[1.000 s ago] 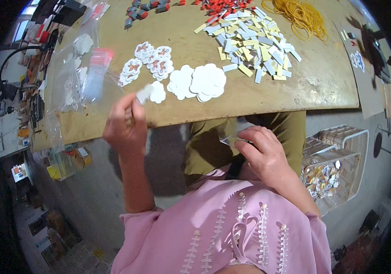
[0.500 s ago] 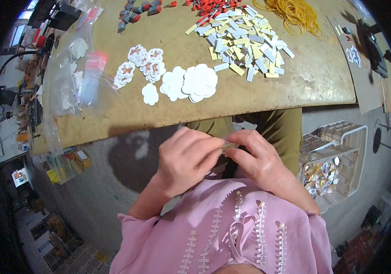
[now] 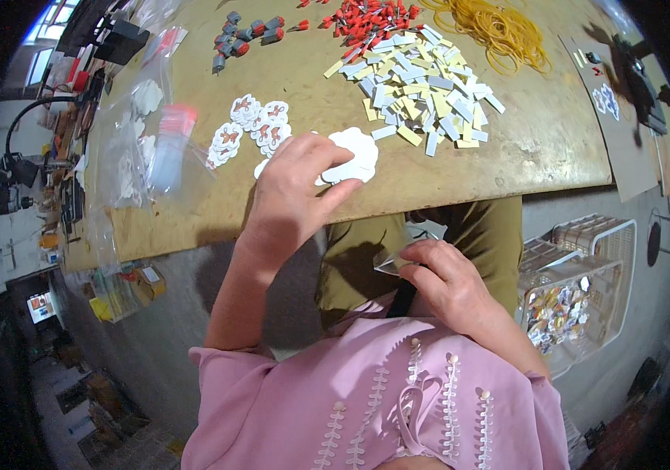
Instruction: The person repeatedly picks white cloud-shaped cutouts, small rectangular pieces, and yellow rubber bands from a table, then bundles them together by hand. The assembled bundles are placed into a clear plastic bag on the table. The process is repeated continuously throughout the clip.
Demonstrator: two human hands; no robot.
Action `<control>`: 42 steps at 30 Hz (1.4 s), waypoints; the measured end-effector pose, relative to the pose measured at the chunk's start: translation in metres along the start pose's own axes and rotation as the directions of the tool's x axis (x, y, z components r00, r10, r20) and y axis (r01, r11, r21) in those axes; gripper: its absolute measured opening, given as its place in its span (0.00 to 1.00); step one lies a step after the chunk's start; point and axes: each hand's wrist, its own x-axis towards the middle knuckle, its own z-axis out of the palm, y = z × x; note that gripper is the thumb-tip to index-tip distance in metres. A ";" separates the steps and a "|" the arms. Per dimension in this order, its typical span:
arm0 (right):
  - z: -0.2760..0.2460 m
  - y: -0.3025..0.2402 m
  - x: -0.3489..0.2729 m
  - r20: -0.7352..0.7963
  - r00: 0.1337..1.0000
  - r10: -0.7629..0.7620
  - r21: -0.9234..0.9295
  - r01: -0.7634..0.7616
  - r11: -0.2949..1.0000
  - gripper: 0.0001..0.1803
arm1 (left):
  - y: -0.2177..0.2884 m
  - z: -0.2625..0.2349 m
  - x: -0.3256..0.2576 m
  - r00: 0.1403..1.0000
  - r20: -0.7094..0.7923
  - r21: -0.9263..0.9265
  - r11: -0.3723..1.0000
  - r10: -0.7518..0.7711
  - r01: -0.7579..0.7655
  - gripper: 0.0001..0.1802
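Note:
My left hand (image 3: 296,178) is over the table's near edge, its thumb and fingers spread at a stack of white scalloped card pieces (image 3: 357,149). It hides part of a second white stack. Just left of it lie several small scalloped cutouts with a brown printed figure (image 3: 270,135). Down over my lap, my right hand (image 3: 446,280) pinches a small clear plastic bag (image 3: 388,265), which sticks out to the left of its fingertips. What the bag contains, if anything, cannot be made out.
On the table (image 3: 523,160) are a heap of yellow and grey strips (image 3: 429,90), red-tipped parts (image 3: 366,23), grey-and-red pieces (image 3: 237,43), yellow rubber bands (image 3: 499,31) and clear bags (image 3: 170,149). White plastic baskets (image 3: 613,274) stand right of my legs, one holding colourful pieces.
My left hand has left my right hand and moved up to the white card stacks. My right hand stays over my lap, and the clear bag in it now shows.

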 end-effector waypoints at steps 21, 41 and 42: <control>0.004 0.008 -0.008 0.031 0.998 0.051 0.011 -0.051 0.999 0.14 | 0.001 0.015 -0.005 0.978 -0.164 0.160 0.982 0.130 -0.104 0.15; -0.005 0.010 -0.003 -0.121 0.992 0.025 -0.018 -0.027 0.999 0.16 | 0.055 0.022 -0.047 0.986 -0.151 -0.279 0.954 0.071 -0.111 0.13; -0.005 0.009 -0.002 -0.121 0.992 0.026 -0.002 -0.027 1.000 0.16 | 0.060 0.029 -0.049 0.988 -0.147 -0.331 0.938 0.054 -0.100 0.12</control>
